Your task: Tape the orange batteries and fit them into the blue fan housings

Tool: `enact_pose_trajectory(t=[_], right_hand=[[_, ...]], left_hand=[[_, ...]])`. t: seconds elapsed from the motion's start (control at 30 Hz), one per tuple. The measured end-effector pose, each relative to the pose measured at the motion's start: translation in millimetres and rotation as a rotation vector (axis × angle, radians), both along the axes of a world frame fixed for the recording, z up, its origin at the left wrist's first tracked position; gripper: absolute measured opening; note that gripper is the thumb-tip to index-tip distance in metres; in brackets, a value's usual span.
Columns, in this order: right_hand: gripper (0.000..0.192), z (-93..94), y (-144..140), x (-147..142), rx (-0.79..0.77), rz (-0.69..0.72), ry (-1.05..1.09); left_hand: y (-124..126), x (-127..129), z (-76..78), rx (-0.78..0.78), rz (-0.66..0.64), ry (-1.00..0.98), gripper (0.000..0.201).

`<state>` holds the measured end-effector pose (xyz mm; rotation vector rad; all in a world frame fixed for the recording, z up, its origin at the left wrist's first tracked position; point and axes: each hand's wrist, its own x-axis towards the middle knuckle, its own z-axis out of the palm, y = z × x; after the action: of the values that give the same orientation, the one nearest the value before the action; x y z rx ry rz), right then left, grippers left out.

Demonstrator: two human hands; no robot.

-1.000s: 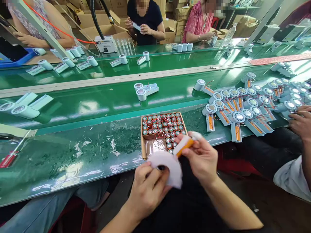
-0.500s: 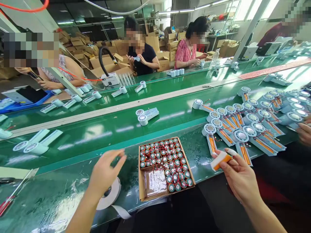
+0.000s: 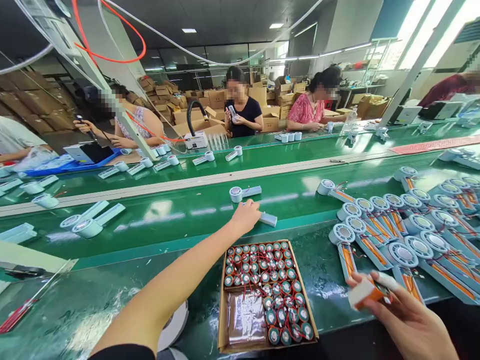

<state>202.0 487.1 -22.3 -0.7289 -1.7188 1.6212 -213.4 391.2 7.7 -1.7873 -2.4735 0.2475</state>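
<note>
My left hand (image 3: 245,217) reaches across to the belt, its fingers closed over the round end of a light-blue handheld-fan casing (image 3: 268,219); the handle sticks out to the right. Just behind lies another light-blue casing (image 3: 251,191). Near the front edge on the right, my right hand (image 3: 405,305) pinches an orange battery (image 3: 365,296) with a white strip on its side. One fingertip of that hand wears a white wrapping. Between my arms is a cardboard box (image 3: 222,320) holding many upright batteries (image 3: 277,285) with red wires; its front-left corner shows the lining.
Many fan casings (image 3: 403,255) with orange batteries in their handles crowd the right side. A tape roll (image 3: 174,325) lies partly under my left forearm. A red-handled screwdriver (image 3: 18,315) rests at the left. Across the belt (image 3: 180,207), several co-workers sit at work.
My left hand has moved forward from above the tape roll to the belt and closed on one of two casings there. My right hand still holds the battery. The view has tilted upward.
</note>
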Motion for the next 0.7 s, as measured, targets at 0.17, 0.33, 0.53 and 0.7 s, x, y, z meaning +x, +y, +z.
enact_pose_trajectory(t=[0.17,0.33,0.53,0.7], right_hand=[[0.049,39.3,27.2,-109.7,0.218,0.220,0.028],[0.033,37.8,49.2,-224.9,0.751,0.354,-0.320],[0.032,24.3,47.3,-266.6,0.989,0.439,-0.544],[0.040,27.2,48.3,-269.3,1.092,0.492,-0.754]], left_hand=[[24.9,1.5,18.5,-0.194,-0.003,-0.156,0.011],[38.4,-12.3,44.1,-0.238,0.047,-0.277,0.030],[30.7,-10.1,35.9,-0.049,0.197,-0.323,0.035],[36.7,-6.5,20.0,0.074,0.308,-0.379,0.036]])
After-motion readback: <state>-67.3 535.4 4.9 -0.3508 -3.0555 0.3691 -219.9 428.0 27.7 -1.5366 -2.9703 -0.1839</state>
